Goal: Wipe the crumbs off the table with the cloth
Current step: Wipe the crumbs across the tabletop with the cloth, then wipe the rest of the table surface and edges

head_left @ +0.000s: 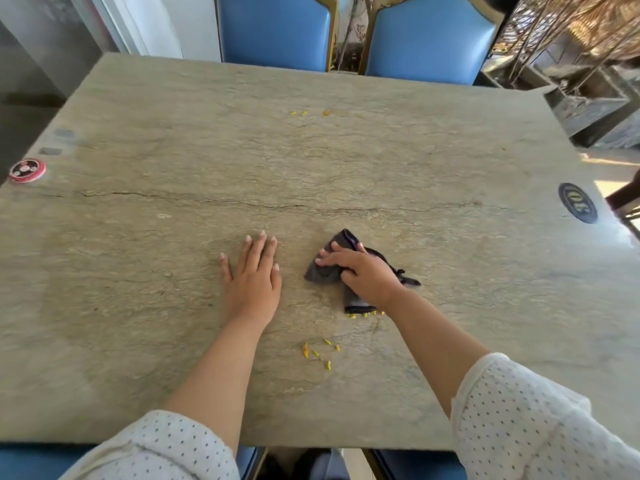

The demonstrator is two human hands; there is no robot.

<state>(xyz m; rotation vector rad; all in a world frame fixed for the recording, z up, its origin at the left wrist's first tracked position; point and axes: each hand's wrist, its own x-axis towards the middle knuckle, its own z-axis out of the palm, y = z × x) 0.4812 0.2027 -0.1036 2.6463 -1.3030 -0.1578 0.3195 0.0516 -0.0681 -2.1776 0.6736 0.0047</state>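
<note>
A dark grey cloth (325, 273) lies crumpled on the beige stone table (173, 237), right of centre. My right hand (363, 271) presses down on the cloth, fingers gripping it. Flat on the bare table just left of the cloth rests my left hand (254, 275), fingers spread and holding nothing. Several yellow crumbs (320, 351) are scattered nearer me, below the cloth. A few more yellow crumbs (365, 314) touch the cloth's near edge. Far across the table lies another small group of crumbs (310, 113).
A red round disc (27, 170) sits at the table's left edge. A dark oval number plate (577, 202) is fixed near the right edge. Two blue chairs (429, 39) stand at the far side. A long crack (242, 200) runs across the tabletop.
</note>
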